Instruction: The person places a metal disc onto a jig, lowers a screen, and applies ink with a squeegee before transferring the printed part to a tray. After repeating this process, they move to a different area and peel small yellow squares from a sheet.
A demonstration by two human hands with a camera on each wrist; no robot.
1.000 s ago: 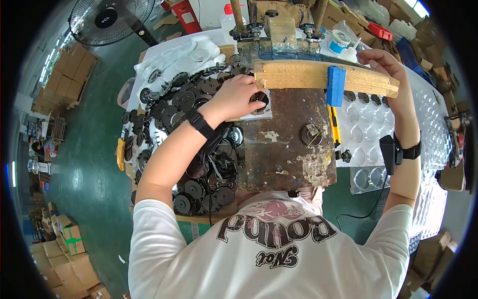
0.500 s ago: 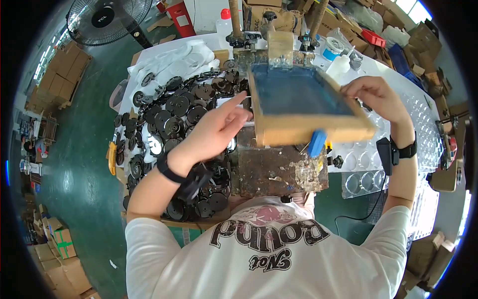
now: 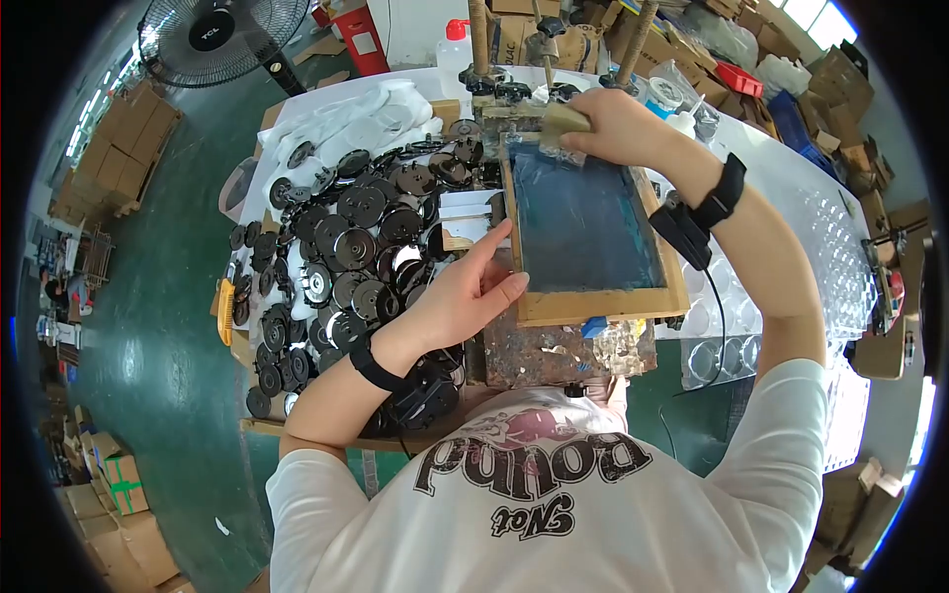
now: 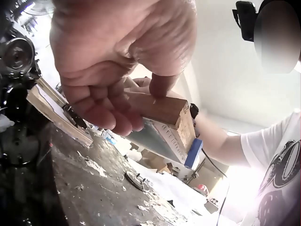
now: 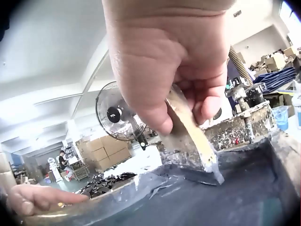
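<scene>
A wood-framed screen (image 3: pixel 604 306) with dark blue mesh lies over the stained board (image 3: pixel 504 364). At its left rail is my left hand (image 3: pixel 450 306); in the left wrist view that hand (image 4: pixel 122 52) has thumb and curled fingers on either side of the wooden rail (image 4: pixel 157 109), gripping it near the corner. My right hand (image 3: pixel 618 128) grips a yellowish squeegee (image 3: pixel 563 126) at the far end of the screen. Seen from the right wrist, the squeegee's lower edge (image 5: pixel 202 176) is at the dark, ink-smeared mesh. Part of its handle is hidden by the right hand (image 5: pixel 169 61).
Many dark round parts (image 3: pixel 356 208) are heaped to the left, with white cloth (image 3: pixel 371 119) behind. A white slotted piece (image 3: pixel 465 212) sits beside the screen. Clamps and posts (image 3: pixel 479 49) stand behind it. Clear trays (image 3: pixel 717 296) lie right.
The screen has come down from its raised tilt. My right hand has moved from its right rail to the far end and taken hold of the squeegee. My left hand has moved to the left rail.
</scene>
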